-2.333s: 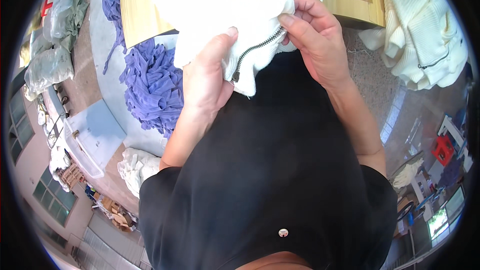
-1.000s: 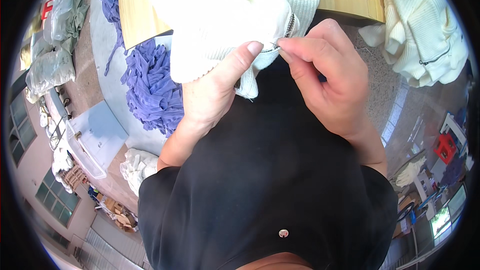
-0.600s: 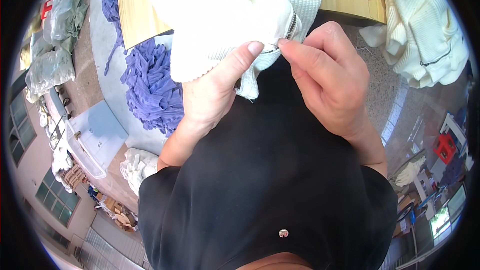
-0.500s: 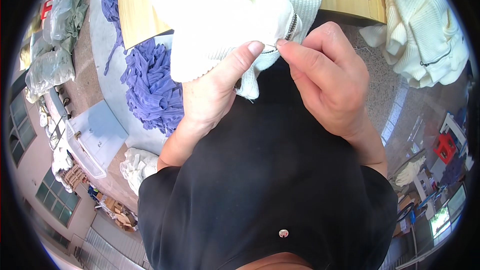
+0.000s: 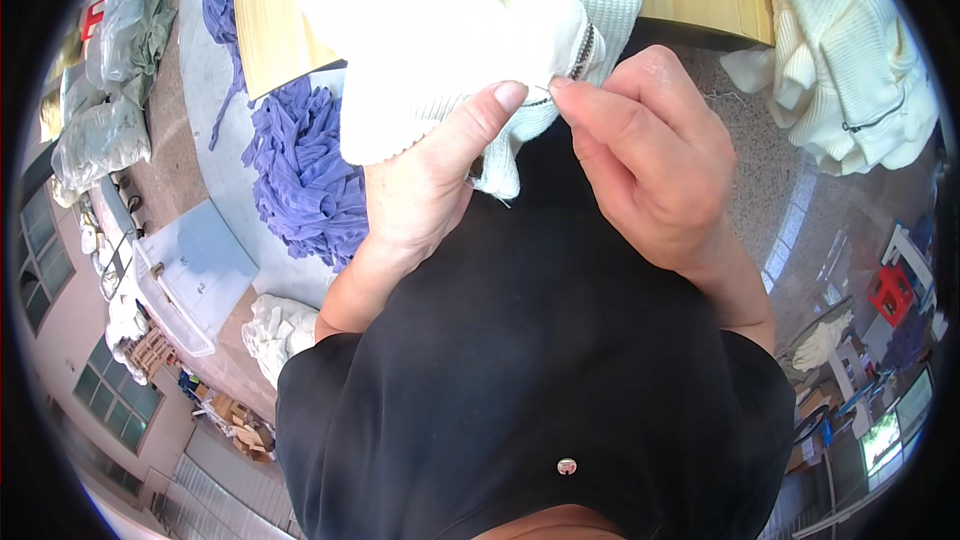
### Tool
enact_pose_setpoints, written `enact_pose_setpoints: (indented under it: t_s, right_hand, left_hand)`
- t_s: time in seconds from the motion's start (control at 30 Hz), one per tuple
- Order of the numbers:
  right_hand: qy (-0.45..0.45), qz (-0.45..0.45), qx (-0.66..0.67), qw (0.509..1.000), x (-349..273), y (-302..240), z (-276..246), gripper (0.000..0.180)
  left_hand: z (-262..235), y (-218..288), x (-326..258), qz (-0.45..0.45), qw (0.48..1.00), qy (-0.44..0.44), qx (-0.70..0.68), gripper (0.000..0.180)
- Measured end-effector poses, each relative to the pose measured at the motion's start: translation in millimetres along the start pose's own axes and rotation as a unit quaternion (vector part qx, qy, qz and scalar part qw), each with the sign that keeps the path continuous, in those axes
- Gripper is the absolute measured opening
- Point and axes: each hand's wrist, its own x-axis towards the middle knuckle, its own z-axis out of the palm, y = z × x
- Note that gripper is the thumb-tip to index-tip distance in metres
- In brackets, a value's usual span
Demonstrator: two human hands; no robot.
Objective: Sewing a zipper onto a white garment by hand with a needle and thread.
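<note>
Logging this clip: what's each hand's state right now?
Left hand: closed on the white ribbed-knit garment.
Right hand: pinched shut at the garment's dark metal-toothed zipper; what it pinches cannot be told.

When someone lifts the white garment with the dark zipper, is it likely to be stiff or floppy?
The white garment would probably hang floppy, since its corner droops beside the left hand. The dark zipper may stiffen its strip slightly, yet it bends with the garment. Being ribbed, the garment seems unlikely to slip.
</note>
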Motion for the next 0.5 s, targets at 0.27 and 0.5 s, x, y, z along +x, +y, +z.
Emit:
enact_pose_setpoints:
  t_s: [0.27,0.5]
  right_hand:
    - [0.026,-0.001,-0.009,1.0,-3.5,1.3,4.8,0.032]
    - [0.049,0.018,-0.001,0.999,-4.4,0.0,8.2,0.027]
  left_hand:
    - [4.7,-0.9,0.0,-0.013,0.999,0.012,-0.033,0.027]
    - [6.9,-5.8,1.7,-0.011,0.998,0.011,-0.064,0.029]
